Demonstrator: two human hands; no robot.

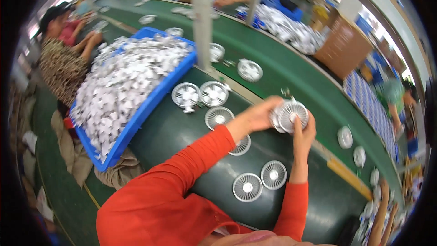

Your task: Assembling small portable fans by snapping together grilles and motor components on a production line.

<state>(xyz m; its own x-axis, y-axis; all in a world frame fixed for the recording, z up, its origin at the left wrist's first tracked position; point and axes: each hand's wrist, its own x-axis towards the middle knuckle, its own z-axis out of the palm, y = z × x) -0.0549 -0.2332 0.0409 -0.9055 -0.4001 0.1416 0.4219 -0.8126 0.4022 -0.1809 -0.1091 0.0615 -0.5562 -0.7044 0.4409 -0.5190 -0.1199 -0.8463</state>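
Between my two hands, above the edge of the green conveyor, is a small white fan with a round slatted grille (292,115). My left hand (261,115) is closed around its left side. My right hand (303,133) grips the right side, its thumb pressed near the middle of the grille. On the dark green worktop, left of my hands, lie two white fan units with their blades showing, one fan unit (214,93) beside the other (185,94). Several loose round grilles lie nearer me, among them one grille (247,187) touching or almost touching another (273,174). My left forearm partly covers one more.
A blue bin (157,92) heaped with small white parts (123,82) stands at the left. Beyond the worktop a green conveyor (291,79) carries fan units (250,70). A white post (202,23) rises at the worktop's far edge. Co-workers sit left, across and right; a cardboard box (343,45) stands opposite.
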